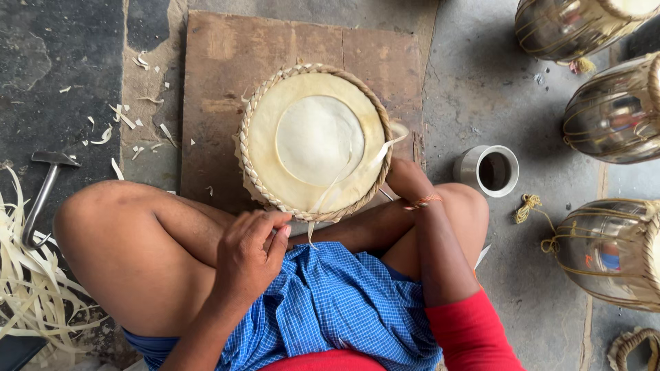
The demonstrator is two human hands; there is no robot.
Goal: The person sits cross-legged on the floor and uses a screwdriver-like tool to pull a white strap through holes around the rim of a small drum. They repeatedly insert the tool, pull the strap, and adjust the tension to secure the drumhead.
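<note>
From the head camera I look straight down on a round drum head [313, 141], cream skin with a paler disc in its middle and a braided rim, lying on a brown wooden board [227, 62] between the person's bare knees. My left hand [249, 253] is curled at the near edge of the rim, fingers pinched narrow on a pale thin strip [323, 199] that runs up across the skin. My right hand [407, 177] sits at the right side of the rim, touching it; its fingers are tucked under the edge, so I cannot tell whether they grip anything. A thread band circles that wrist.

A blue checked cloth [330, 302] covers the lap. Left of the left knee lies a hammer [42, 192] on the dark floor, beside a heap of pale shavings [27, 288]; more scraps are scattered near the board's left edge. Just right of the right knee stands 1 small grey cup [489, 170]. Along the right border I see 3 metal drum shells [612, 110] laced with cord, well apart from the hands.
</note>
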